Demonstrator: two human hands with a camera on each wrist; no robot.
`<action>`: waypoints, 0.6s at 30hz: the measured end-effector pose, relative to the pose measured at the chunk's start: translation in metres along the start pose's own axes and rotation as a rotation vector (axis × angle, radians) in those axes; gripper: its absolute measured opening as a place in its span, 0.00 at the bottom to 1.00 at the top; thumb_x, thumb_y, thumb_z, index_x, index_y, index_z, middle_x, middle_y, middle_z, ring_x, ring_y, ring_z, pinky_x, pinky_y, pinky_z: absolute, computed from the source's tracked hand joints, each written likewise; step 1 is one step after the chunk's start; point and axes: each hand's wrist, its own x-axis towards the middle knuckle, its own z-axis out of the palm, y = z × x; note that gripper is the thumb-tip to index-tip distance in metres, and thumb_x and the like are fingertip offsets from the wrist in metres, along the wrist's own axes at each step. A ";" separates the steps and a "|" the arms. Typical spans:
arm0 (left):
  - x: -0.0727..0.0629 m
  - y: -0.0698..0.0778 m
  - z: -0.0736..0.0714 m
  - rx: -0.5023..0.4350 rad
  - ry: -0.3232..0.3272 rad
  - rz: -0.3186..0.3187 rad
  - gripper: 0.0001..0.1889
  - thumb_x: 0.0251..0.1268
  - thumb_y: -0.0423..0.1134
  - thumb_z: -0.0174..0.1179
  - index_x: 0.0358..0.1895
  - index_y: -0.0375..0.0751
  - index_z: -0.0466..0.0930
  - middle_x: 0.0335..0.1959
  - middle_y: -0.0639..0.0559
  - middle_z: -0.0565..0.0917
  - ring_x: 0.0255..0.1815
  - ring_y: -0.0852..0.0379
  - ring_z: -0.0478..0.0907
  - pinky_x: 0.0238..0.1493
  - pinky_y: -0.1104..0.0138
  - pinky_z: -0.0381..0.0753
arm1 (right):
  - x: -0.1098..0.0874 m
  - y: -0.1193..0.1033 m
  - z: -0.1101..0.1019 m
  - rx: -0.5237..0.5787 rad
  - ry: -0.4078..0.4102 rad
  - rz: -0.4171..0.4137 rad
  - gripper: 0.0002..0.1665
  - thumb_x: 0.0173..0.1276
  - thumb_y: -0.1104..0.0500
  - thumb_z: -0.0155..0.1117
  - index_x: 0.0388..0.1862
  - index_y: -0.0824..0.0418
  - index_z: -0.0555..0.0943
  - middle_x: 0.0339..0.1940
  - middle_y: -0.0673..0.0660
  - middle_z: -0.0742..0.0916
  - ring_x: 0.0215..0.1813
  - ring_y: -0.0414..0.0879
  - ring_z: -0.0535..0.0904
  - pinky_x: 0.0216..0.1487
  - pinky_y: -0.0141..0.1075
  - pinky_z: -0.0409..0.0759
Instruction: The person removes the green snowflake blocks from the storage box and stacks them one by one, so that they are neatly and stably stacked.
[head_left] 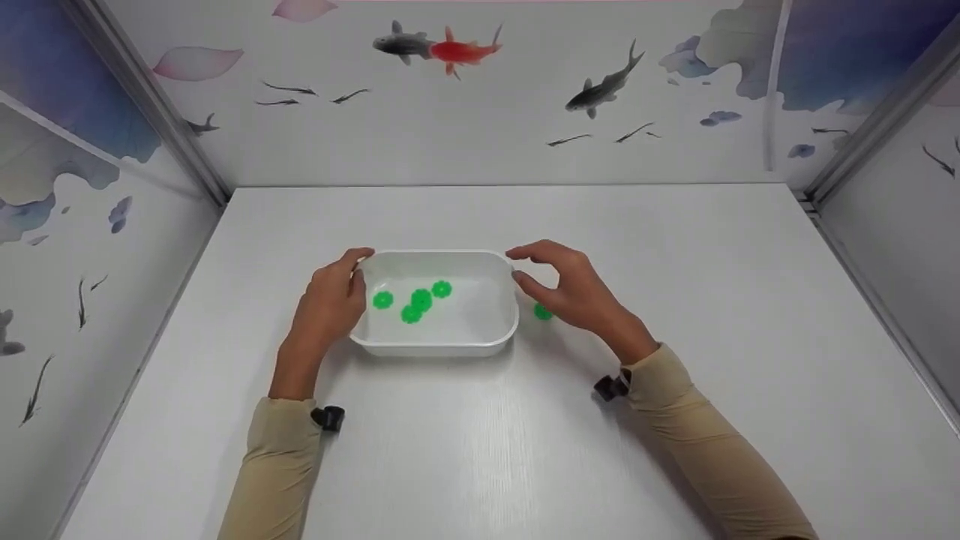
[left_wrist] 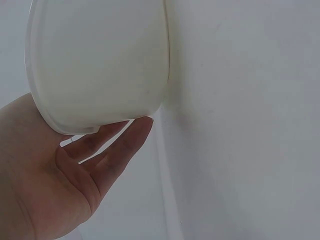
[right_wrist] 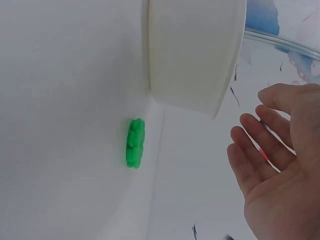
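Head view: box (head_left: 480,311) of green flowers (head_left: 442,289) short of tabletop's (head_left: 675,262) far edge; left hand (head_left: 330,300) curled round left end; right hand (head_left: 577,292) half-open, empty, by 1 loose flower (head_left: 542,312); seemingly positioning box, next likely needing right-hand grip

I seem to be in a lab-like recording booth, though my narrow view leaves that only likely, since fish-printed panels (head_left: 480,131) joined by metal posts (head_left: 148,90) wall in my white table (head_left: 465,450) and small black devices (head_left: 331,418) sit at my sleeves (head_left: 279,442).
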 end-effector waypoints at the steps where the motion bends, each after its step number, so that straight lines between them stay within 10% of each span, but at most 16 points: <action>1: 0.000 0.000 0.000 -0.003 0.000 0.002 0.23 0.88 0.37 0.48 0.80 0.49 0.71 0.70 0.40 0.84 0.61 0.46 0.85 0.65 0.46 0.86 | 0.002 -0.001 0.001 0.007 0.002 -0.011 0.19 0.80 0.54 0.70 0.66 0.57 0.86 0.63 0.54 0.90 0.67 0.47 0.86 0.71 0.46 0.83; 12: 0.000 -0.003 -0.002 -0.028 0.004 0.021 0.23 0.88 0.37 0.46 0.79 0.49 0.72 0.64 0.39 0.87 0.48 0.47 0.82 0.52 0.52 0.85 | 0.019 -0.015 0.018 0.078 -0.038 -0.074 0.18 0.80 0.57 0.69 0.65 0.56 0.86 0.61 0.51 0.91 0.64 0.51 0.87 0.68 0.43 0.86; 18: -0.001 -0.004 -0.003 -0.087 -0.007 -0.017 0.23 0.87 0.37 0.50 0.79 0.50 0.73 0.70 0.38 0.84 0.60 0.42 0.86 0.64 0.45 0.86 | 0.026 -0.020 0.030 0.085 -0.108 -0.051 0.19 0.79 0.58 0.70 0.66 0.57 0.85 0.63 0.52 0.90 0.65 0.49 0.87 0.69 0.40 0.85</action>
